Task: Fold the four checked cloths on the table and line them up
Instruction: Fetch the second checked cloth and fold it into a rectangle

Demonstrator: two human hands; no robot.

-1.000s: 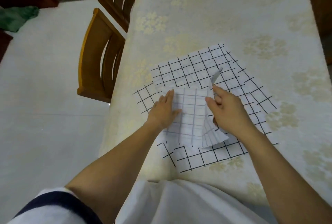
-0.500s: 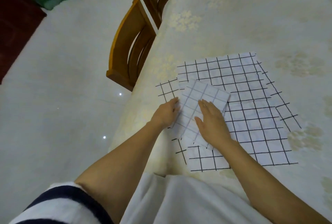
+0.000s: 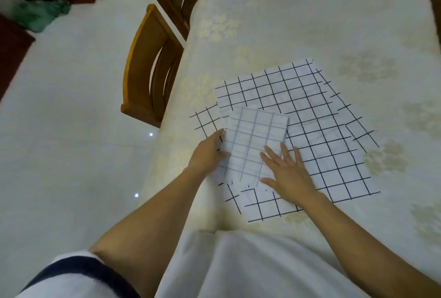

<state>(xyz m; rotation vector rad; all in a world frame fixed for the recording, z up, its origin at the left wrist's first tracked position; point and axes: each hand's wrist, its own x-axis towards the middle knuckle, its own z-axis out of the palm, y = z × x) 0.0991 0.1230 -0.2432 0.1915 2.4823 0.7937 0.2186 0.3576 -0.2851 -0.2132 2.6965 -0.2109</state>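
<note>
A folded checked cloth (image 3: 254, 140), white with faint grey lines, lies on a pile of unfolded white cloths (image 3: 317, 135) with black grid lines. My left hand (image 3: 210, 153) holds the folded cloth's left edge, thumb on top and fingers against the side. My right hand (image 3: 286, 173) lies flat with fingers spread on the folded cloth's lower right corner. How many spread cloths overlap beneath is unclear; corners of lower ones stick out at the left and right.
The table (image 3: 310, 11) has a pale floral cover and stretches away beyond the cloths. Two wooden chairs (image 3: 152, 66) stand along its left side. My white shirt hangs over the near edge. A dark cabinet and a green bundle (image 3: 40, 16) are on the floor far left.
The raised right flap of the top cloth has been folded over and pressed flat. My right hand went from pinching it to lying flat on the cloth. The view shifted left.
</note>
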